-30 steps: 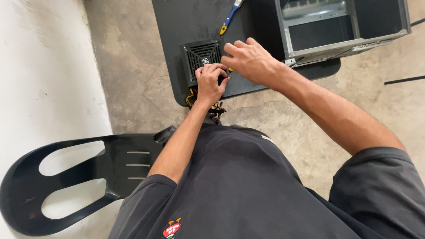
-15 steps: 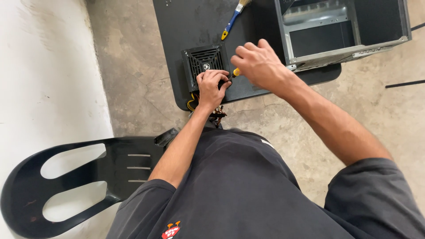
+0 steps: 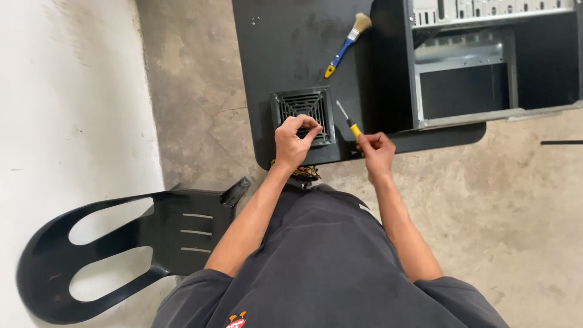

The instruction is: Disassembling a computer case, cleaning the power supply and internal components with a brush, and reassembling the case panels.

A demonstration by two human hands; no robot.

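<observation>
- Left hand [image 3: 294,138]: fingers curled together, tips pinched at the near edge of a square black box with a slotted fan grille [image 3: 303,113] (looks like a PC power supply). Whether something small sits betw. the fingertips, can't tell.
- Grille box lies flat on the low black table [image 3: 285,42], near its front edge; a bunch of yellow and black wires [image 3: 305,172] shows just below the box, at the table edge, partly hidden by the left wrist.
- Right hand [image 3: 376,149]: closed round the yellow handle of a small screwdriver [image 3: 348,120]; thin metal shaft points up and left, tip in the air just right of the grille box, not touching it.
- Hands are near each other but apart, box corner betw. them.
- Blue-handled paintbrush with pale bristles and a yellow end [image 3: 344,46] lies slantwise on the table, well behind the box.
- Open grey and black metal computer case [image 3: 486,67] sits on the right part of the table, inside facing the camera (bare bays visible).
- Black plastic chair [image 3: 127,243] stands on the concrete floor [image 3: 516,218], left of the person's dark grey shirt [image 3: 328,267].
- White wall [image 3: 67,97] runs down the left side.
</observation>
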